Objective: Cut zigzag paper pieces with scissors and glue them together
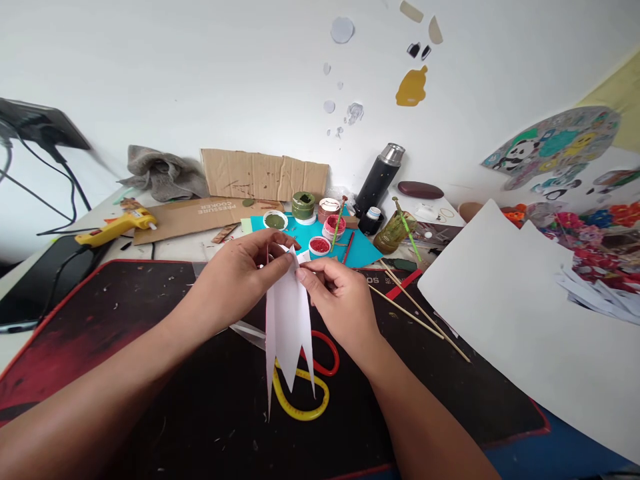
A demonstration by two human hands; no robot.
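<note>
A folded piece of white paper (287,320) with several long pointed strips hangs down above the black desk mat (125,347). My left hand (245,273) pinches its top from the left. My right hand (335,293) pinches the same top edge from the right, fingers curled. Under the paper lie scissors (313,387) with one red and one yellow handle loop, partly hidden by the strips.
Behind the hands stand small paint pots (320,245) on a teal sheet, a black flask (380,177), a yellow glue gun (117,227) and cardboard (265,175). Thin wooden sticks (420,313) lie right of the hands. A large white sheet (515,320) covers the right side.
</note>
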